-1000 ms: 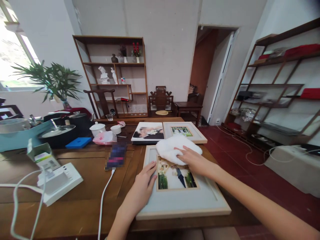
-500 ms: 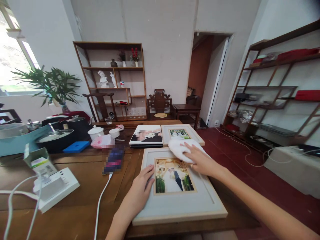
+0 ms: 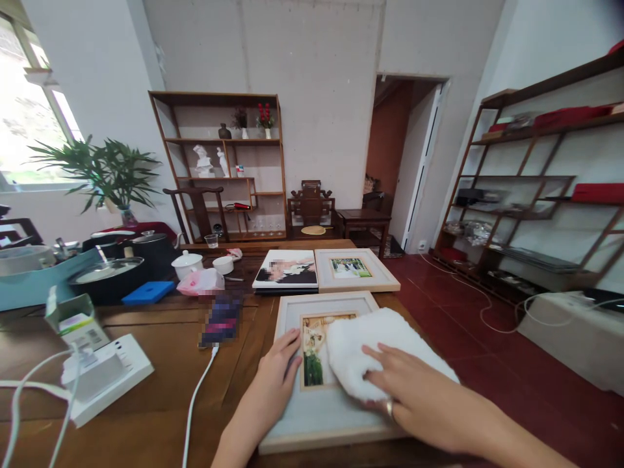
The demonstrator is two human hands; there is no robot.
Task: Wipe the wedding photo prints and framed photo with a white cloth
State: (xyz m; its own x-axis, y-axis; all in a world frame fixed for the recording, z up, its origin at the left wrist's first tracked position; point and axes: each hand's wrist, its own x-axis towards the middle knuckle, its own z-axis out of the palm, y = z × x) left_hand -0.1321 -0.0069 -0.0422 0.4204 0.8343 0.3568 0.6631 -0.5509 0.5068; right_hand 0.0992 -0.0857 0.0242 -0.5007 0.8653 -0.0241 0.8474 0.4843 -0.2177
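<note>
A large picture frame [image 3: 319,422] with a pale wood border and a wedding photo lies flat at the near edge of the wooden table [image 3: 146,403]. My left hand [image 3: 275,374] lies flat on the frame's left side, fingers stretched out. My right hand [image 3: 414,396] presses a white cloth [image 3: 361,348] onto the glass, over the right part of the photo; a ring shows on one finger.
Behind the big frame lie a smaller frame [image 3: 358,270] and a photo album [image 3: 287,268]. A phone [image 3: 220,318] with a white cable, a white power strip [image 3: 104,374], a small box [image 3: 73,312], pots and tea ware crowd the left. Shelves line the walls.
My right hand has drawn the cloth from the frame's far right corner toward me, over the photo. My left hand has stayed on the frame's left side.
</note>
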